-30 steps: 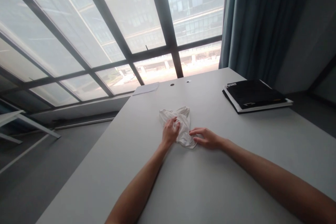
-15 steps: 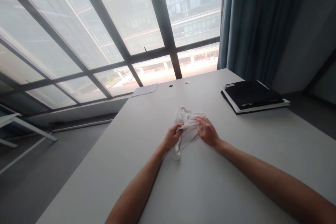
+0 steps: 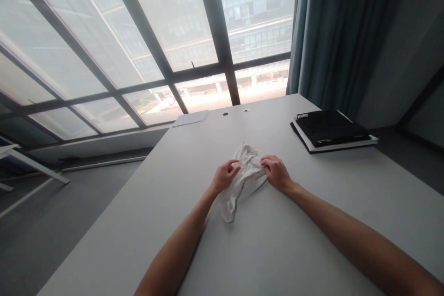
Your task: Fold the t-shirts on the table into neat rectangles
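Note:
A crumpled white cloth [image 3: 247, 166] lies on the white table [image 3: 166, 203], with one narrow end trailing toward me. My left hand [image 3: 225, 177] is at the cloth's left side, thumb and forefinger apart with nothing visible between them. Its other fingers are partly hidden. On the right side of the cloth, my right hand [image 3: 276, 172] has its fingers bent and closed on the edge.
A black folder [image 3: 333, 127] with white sheets under its cover lies at the table's right. Paper [image 3: 190, 118] rests at the far left corner, near two round holes in the tabletop. Windows and a blue curtain [image 3: 333, 32] stand beyond.
My left hand has loosened from the cloth's middle and shifted slightly left. The cloth is more spread out, its near end lower and further left. My right hand's fingers have curled in.

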Available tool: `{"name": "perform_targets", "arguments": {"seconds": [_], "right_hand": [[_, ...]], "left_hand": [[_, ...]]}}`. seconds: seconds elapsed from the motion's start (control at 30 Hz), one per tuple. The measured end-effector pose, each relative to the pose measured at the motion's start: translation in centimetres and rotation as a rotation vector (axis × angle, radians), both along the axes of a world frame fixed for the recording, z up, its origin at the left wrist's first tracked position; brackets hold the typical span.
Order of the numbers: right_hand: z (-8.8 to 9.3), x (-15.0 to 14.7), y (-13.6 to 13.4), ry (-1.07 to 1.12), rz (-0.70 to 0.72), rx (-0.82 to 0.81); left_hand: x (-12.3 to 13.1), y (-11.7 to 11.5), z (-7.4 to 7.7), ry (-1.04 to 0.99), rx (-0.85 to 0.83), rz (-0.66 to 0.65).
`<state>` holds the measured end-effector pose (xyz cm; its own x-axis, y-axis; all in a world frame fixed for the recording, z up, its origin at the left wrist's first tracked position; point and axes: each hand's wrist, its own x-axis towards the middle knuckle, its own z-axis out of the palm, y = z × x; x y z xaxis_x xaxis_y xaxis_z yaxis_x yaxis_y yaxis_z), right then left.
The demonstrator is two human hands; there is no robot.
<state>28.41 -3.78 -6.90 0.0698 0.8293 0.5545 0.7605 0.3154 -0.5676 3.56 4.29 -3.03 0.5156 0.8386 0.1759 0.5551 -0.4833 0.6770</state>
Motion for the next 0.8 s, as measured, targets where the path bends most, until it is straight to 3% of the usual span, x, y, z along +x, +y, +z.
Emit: {"name": "perform_targets", "arguments": {"seconds": [0.1,0.2,0.3,0.43,0.67,0.8], "right_hand": [[0.4,-0.5,-0.4,-0.003,0.092,0.029],[1.4,-1.5,-1.2,-0.084,0.177,0.074],[2.3,-2.7,-2.1,-0.193,0.281,0.088],[2.4,-3.4,-2.4,-0.237,0.427,0.021],[2.4,-2.6,-2.2,-0.176,0.431,-0.014],[2.4,-2.7,-2.4,-0.191,0.435,-0.011]], "left_hand": [[-0.6,0.6,0.8,0.189,0.027,0.128],[-0.7,0.5,1.1,0.153,0.157,0.200],[0.2,-0.2,0.4,0.077,0.234,0.101],[0.5,0.1,-0.3,0.077,0.139,0.040],[-5.9,4.9,1.3,0.184,0.109,0.276],[-7.7,5.5,2.2,0.201,0.164,0.330]]}}
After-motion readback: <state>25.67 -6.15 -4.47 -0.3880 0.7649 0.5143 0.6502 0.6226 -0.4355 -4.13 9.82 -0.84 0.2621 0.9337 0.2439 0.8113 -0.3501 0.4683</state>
